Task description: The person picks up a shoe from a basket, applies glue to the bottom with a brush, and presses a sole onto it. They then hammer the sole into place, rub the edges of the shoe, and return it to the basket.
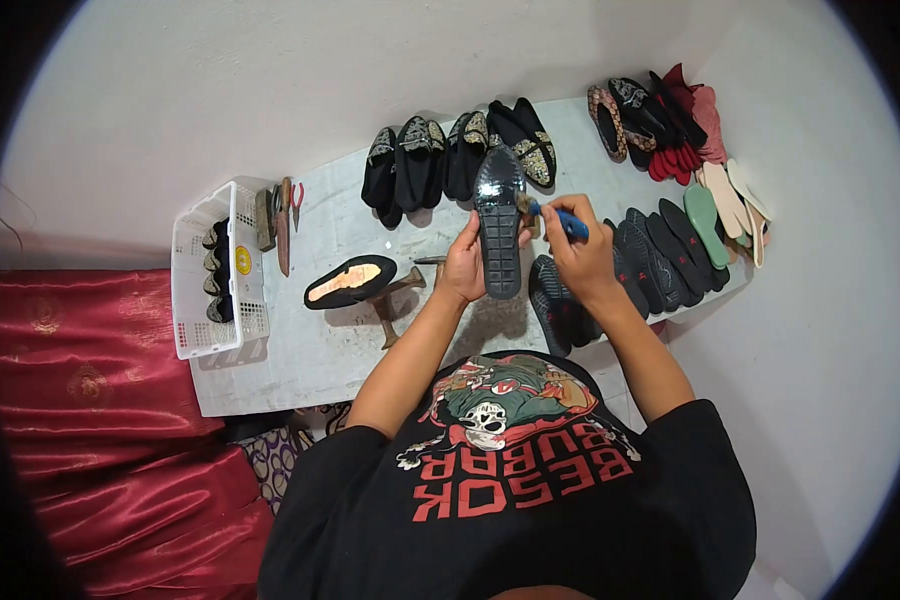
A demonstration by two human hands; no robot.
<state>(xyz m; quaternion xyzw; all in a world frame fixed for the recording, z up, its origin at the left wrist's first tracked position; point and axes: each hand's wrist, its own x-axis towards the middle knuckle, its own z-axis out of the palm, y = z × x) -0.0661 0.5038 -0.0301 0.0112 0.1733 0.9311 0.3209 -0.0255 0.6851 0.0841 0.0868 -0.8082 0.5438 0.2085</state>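
My left hand is wrapped round a black shoe sole, its ridged underside up and its toe end pointing away from me. The front part of the sole gleams as if wet. In my right hand is a brush with a blue handle, its bristles touching or very near the right edge of the sole. Left of my hands, a black shoe with a light insole rests on a metal shoemaker's stand. A dark tool lies partly behind my left hand.
Black shoes with patterned uppers line the table's back. Several dark soles, a green sole and pale insoles lie at right. A white basket holds shoes at left, beside red-handled pliers.
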